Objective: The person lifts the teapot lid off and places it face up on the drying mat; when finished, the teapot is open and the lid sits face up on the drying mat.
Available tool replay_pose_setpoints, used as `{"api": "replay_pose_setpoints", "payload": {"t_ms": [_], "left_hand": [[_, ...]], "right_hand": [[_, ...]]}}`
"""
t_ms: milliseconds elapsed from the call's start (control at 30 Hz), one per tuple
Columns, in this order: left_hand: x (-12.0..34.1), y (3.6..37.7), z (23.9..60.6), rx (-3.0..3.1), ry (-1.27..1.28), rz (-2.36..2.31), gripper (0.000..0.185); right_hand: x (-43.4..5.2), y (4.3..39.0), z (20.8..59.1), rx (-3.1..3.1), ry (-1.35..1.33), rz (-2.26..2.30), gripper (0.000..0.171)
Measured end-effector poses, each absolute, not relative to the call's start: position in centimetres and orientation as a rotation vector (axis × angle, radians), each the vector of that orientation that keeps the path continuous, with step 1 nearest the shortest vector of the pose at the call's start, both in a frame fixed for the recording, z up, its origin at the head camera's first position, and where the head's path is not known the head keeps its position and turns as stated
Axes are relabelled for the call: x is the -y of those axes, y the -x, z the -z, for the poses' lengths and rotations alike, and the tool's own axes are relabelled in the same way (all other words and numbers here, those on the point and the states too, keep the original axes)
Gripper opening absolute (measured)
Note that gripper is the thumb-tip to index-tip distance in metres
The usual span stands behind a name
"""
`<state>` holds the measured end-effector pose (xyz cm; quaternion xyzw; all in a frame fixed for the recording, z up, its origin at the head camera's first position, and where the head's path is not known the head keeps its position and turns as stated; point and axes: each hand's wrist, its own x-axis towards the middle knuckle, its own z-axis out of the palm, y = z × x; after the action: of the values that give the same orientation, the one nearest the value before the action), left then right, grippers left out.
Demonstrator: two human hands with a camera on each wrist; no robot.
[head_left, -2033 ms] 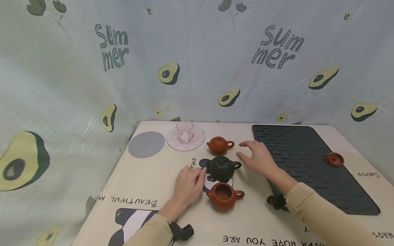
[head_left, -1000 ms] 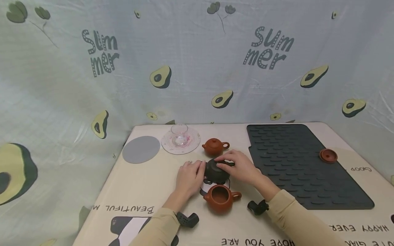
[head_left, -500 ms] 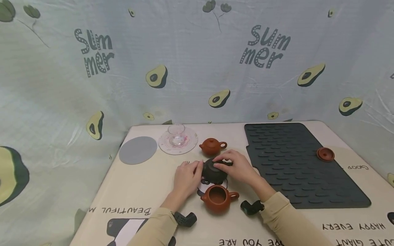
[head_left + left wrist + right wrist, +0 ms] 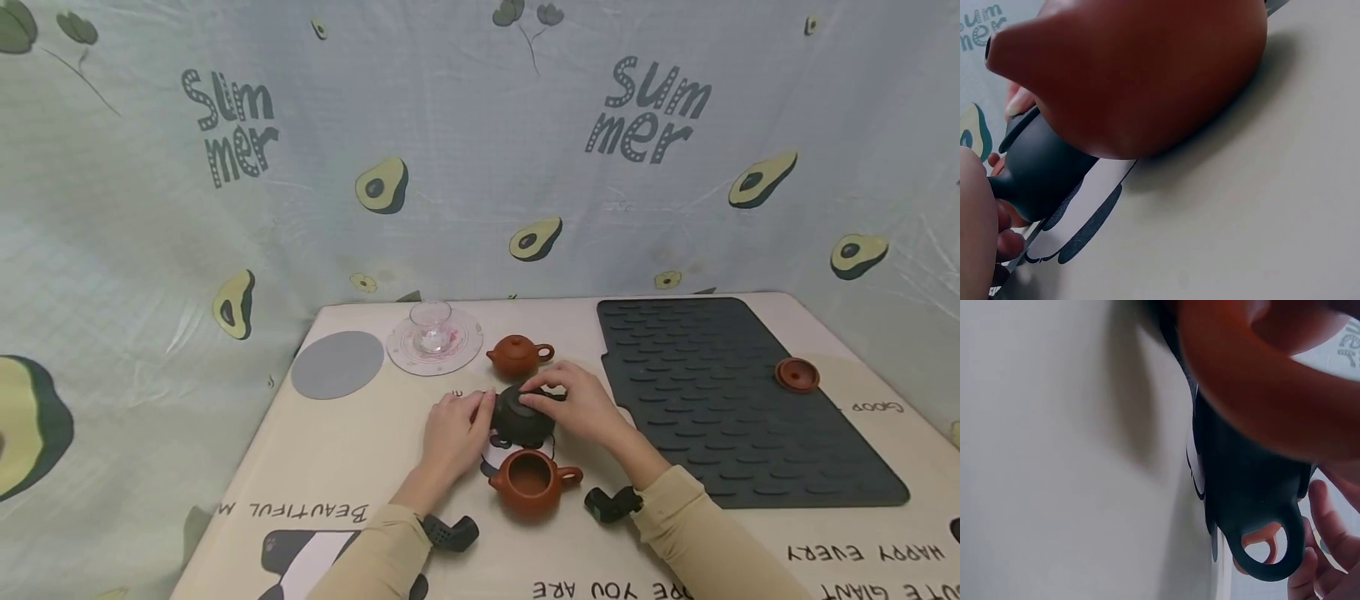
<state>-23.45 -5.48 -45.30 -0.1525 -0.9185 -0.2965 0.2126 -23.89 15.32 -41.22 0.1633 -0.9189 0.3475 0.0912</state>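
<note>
The dark teapot (image 4: pixel 521 417) stands on the table (image 4: pixel 360 450), between the small lidded clay teapot (image 4: pixel 519 356) behind it and the open clay teapot (image 4: pixel 531 481) just in front of it; the left hand (image 4: pixel 448 435) rests against its spout side with fingers lightly bent and touching it; the right hand (image 4: pixel 581 407) lies over its top, fingertips curled onto the lid area; whether the lid itself is pinched cannot be told from the head view.

Risk assessment, as judgement:
- Lid slip: if the right hand lifts with a shallow fingertip hold, the lid could drop onto the pot rim or the table and chip.
- Collision: the open clay teapot sits very close; in the left wrist view its body (image 4: pixel 1141 69) fills the space beside the dark teapot (image 4: pixel 1035 175); a sideways shift could knock the two together.
- Handle strain: the loop handle (image 4: pixel 1266 553) projects toward the right hand's fingers (image 4: pixel 1329 531); a snag there could tip the pot.
- Sliding: pushing from the spout side alone may turn the pot.

Inventory count:
- Teapots: three; one dark, two clay.
- Loose clay lid (image 4: pixel 797 374): one, at the far right edge of the ribbed mat (image 4: pixel 720 417).
- Ribbed mat: one.
- Glass cup (image 4: pixel 432 326): one, on one patterned coaster (image 4: pixel 467 350).
- Grey round coaster (image 4: pixel 337 365): one.
</note>
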Motion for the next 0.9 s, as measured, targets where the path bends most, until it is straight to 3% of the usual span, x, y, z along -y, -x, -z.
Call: {"api": "replay_pose_setpoints", "payload": {"t_ms": [600, 900], "left_hand": [[5.5, 23.5, 45.3, 2.566, 0.406, 0.849, 0.039], [5.4, 23.6, 45.4, 2.576, 0.411, 0.858, 0.039]], "right_hand": [[-15.9, 23.7, 39.7, 2.638, -0.519, -1.317, 0.013], [-16.1, 23.5, 39.3, 2.635, -0.343, -1.669, 0.030]]}}
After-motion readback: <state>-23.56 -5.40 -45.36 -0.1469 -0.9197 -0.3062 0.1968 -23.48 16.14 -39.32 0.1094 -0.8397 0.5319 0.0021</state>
